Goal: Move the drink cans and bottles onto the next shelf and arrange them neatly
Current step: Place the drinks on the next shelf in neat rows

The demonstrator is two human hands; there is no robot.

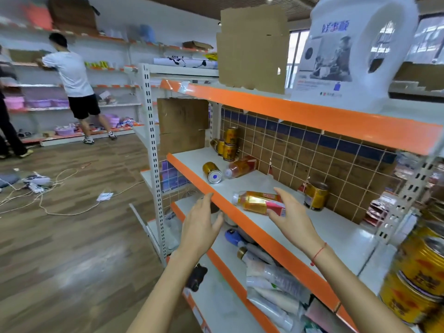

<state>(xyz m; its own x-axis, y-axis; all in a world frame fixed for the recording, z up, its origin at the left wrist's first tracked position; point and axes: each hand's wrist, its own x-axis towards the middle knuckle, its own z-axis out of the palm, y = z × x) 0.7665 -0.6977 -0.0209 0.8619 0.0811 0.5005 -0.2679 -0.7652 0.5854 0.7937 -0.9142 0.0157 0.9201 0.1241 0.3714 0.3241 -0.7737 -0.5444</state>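
I see both hands held out in front of a shop shelf rack with orange edges. The right hand reaches over the middle shelf, and its thumb and fingers are curved around the red end of a drink bottle that lies on its side there, so it looks like it holds the bottle, though the grip is loose. A thin red string sits on that wrist. The left hand is lower, in front of the orange edge of the same shelf, with its fingers straight and its fingertips just under that edge; it holds nothing. Farther back on the middle shelf a gold can lies on its side, with a second bottle lying just beside it. Behind them, in the far corner, a group of gold cans stands, and one of them sits on top of the others. One more gold can stands near the brown tiled back wall, to the right of the bottle I hold. On the shelf below lie many white tubes. On the top shelf stand a big white jug and a piece of cardboard. At the far right edge I see big gold tins, very close and blurry. Far off on the left a person in a white shirt stands at another rack, and cables lie on the wood floor.
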